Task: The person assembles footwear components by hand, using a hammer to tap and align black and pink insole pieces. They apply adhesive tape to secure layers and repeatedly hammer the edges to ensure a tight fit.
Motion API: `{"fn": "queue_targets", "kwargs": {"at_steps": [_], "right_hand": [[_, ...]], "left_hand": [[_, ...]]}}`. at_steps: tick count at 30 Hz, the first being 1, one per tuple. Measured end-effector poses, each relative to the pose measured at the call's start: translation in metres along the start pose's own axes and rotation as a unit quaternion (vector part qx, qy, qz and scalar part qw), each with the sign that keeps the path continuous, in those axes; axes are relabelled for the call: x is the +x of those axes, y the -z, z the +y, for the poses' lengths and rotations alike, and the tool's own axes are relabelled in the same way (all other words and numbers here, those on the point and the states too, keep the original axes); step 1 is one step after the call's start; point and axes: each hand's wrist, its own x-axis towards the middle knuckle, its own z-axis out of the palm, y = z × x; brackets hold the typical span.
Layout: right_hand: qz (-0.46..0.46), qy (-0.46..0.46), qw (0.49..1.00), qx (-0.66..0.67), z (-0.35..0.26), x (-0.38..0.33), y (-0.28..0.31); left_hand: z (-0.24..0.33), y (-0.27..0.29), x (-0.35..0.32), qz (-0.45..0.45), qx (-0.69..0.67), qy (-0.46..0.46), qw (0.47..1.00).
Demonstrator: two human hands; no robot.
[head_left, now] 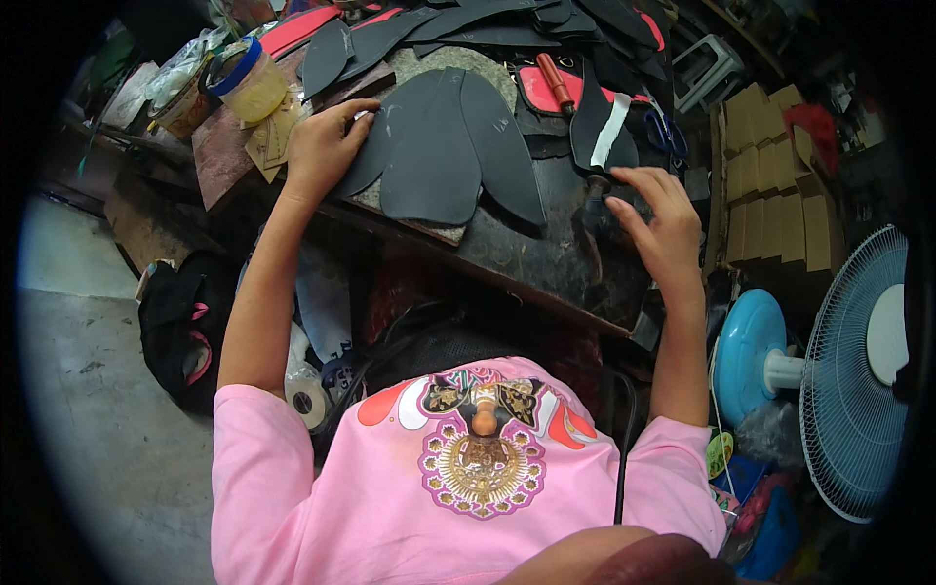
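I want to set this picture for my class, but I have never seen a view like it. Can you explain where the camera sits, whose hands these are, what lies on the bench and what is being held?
The camera is worn on a person's head and looks down, so the pink shirt below is their own, and the wide lens bends the edges. There is no machine, only two bare hands. The left hand presses on fanned dark sole-shaped pieces on the workbench. The right hand touches a small dark tool; whether it grips it is unclear. More dark and red cut pieces, a tape roll and a red-handled tool lie behind. A blue fan stands to the right.
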Motion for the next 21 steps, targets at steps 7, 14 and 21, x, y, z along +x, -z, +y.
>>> {"fn": "queue_targets", "kwargs": {"at_steps": [7,14,21], "right_hand": [[-0.075,0.020,0.994,-0.073,0.000,0.037,-0.024],[-0.111,0.004,0.989,-0.094,0.023,0.035,-0.034],[-0.043,-0.054,0.993,0.092,0.025,0.035,-0.029]], "left_hand": [[-0.002,-0.001,0.002,0.009,-0.012,0.002,1.000],[0.002,0.001,0.001,0.008,-0.023,0.020,1.000],[-0.001,-0.001,0.002,0.004,-0.018,0.014,1.000]]}}
